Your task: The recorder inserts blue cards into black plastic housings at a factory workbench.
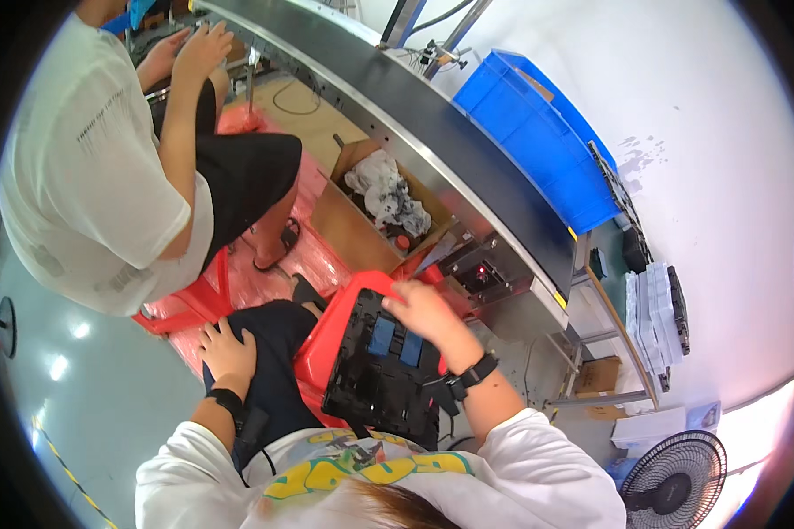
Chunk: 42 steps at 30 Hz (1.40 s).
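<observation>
My left hand [228,354] lies on my dark-trousered thigh with its fingers spread and nothing in it. On the right, my right hand [423,312] is over the far edge of a black moulded plastic tray [353,383], fingers extended and slightly apart, with nothing visible in them. Whether its fingertips touch the tray or the red stool rim is hard to tell. The tray rests tilted on a red plastic stool [313,353] beside my leg. Two blue rectangular pieces, a left one [382,337] and a right one [411,348], sit in the tray near my right hand.
A long conveyor with a dark belt [432,123] crosses ahead. Below it stands a cardboard box [362,229] with crumpled plastic. A seated person [106,167] is at the left. A blue bin [538,132] stands beyond the belt; a black fan [675,485] is at lower right.
</observation>
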Each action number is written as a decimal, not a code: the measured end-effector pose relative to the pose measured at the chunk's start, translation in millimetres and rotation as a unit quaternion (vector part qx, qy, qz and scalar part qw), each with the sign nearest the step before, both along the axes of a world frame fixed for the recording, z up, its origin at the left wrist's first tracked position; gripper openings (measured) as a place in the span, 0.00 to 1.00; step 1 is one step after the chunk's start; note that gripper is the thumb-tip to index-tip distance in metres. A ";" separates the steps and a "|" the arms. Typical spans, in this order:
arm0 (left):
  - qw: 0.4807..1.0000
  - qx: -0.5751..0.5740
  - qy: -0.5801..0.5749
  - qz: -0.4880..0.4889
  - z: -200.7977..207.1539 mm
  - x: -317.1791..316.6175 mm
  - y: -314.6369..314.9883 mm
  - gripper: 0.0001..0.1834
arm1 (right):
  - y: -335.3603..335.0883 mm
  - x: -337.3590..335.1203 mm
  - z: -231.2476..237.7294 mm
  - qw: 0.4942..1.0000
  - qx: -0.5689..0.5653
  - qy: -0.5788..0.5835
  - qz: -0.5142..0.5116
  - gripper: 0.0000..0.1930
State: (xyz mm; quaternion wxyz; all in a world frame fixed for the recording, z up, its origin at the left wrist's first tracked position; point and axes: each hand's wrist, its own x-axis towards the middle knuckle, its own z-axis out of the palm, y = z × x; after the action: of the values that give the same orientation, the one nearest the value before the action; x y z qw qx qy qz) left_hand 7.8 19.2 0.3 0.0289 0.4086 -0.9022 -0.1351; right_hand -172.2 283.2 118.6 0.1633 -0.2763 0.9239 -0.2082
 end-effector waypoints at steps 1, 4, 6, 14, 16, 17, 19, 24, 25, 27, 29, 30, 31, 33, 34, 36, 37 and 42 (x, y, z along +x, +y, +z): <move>1.000 -0.003 0.003 0.005 0.9 1.2 0.3 0.27 | -1.8 6.6 -21.2 0.999 0.038 0.020 0.012 0.23; 1.000 -0.011 -0.003 0.009 1.4 4.2 1.2 0.27 | 0.4 42.7 -71.2 0.986 0.143 0.083 0.016 0.26; 1.000 -0.001 0.001 -0.009 4.1 1.3 3.2 0.27 | 13.0 52.0 -92.3 0.989 0.145 0.006 -0.012 0.28; 1.000 -0.016 0.017 0.001 4.5 2.3 3.5 0.26 | 38.7 83.9 -132.7 0.970 0.054 0.238 -0.009 0.24; 1.000 -0.007 0.015 -0.001 7.5 1.2 4.4 0.25 | 38.0 89.8 -138.6 0.969 0.074 0.236 -0.018 0.24; 1.000 -0.012 0.019 -0.004 6.1 1.5 3.7 0.25 | 35.9 90.0 -139.3 0.965 0.079 0.248 -0.023 0.24; 1.000 -0.007 0.025 -0.003 5.0 0.2 3.6 0.26 | 34.3 87.7 -138.0 0.963 0.083 0.256 -0.027 0.24; 1.000 -0.009 0.012 -0.002 2.4 3.2 3.5 0.26 | 35.4 89.5 -135.9 0.968 0.086 0.233 -0.016 0.24; 1.000 -0.005 0.008 -0.001 4.7 4.8 3.1 0.27 | 34.0 91.5 -136.9 0.968 0.085 0.237 -0.018 0.24; 1.000 0.005 0.000 -0.002 2.2 5.3 4.3 0.27 | 34.6 93.9 -135.5 0.968 0.094 0.233 -0.021 0.24; 1.000 -0.021 0.015 0.000 -1.9 6.2 4.6 0.27 | 35.6 94.1 -137.5 0.966 0.101 0.237 -0.021 0.24; 1.000 -0.015 0.010 -0.001 -4.0 4.7 4.6 0.27 | 36.3 94.1 -138.1 0.964 0.102 0.244 -0.021 0.24; 1.000 -0.019 0.011 0.001 -4.4 5.1 4.0 0.27 | 34.7 94.0 -136.7 0.964 0.105 0.244 -0.017 0.24; 1.000 -0.018 0.010 -0.002 -4.3 3.3 3.2 0.26 | 35.2 91.3 -138.3 0.964 0.108 0.243 -0.015 0.25; 1.000 -0.012 0.007 -0.004 -3.6 1.1 2.7 0.26 | 35.5 89.9 -139.8 0.963 0.106 0.249 -0.017 0.25; 1.000 -0.020 0.006 -0.006 -4.8 -0.3 2.2 0.26 | 36.7 86.6 -139.8 0.963 0.095 0.253 -0.012 0.25; 1.000 -0.017 0.005 -0.004 -4.0 1.1 1.3 0.26 | 35.5 85.9 -138.9 0.966 0.093 0.242 -0.010 0.25; 0.999 -0.030 0.002 -0.013 -3.2 -0.4 1.2 0.25 | 33.6 83.1 -132.0 0.969 0.092 0.227 -0.010 0.24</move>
State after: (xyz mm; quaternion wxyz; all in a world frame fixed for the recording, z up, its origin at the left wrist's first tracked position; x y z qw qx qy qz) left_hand 7.4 20.4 -2.8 0.0410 0.3955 -0.9110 -0.1095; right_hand -89.1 316.9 -13.4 -0.0286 -0.2911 0.9547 -0.0556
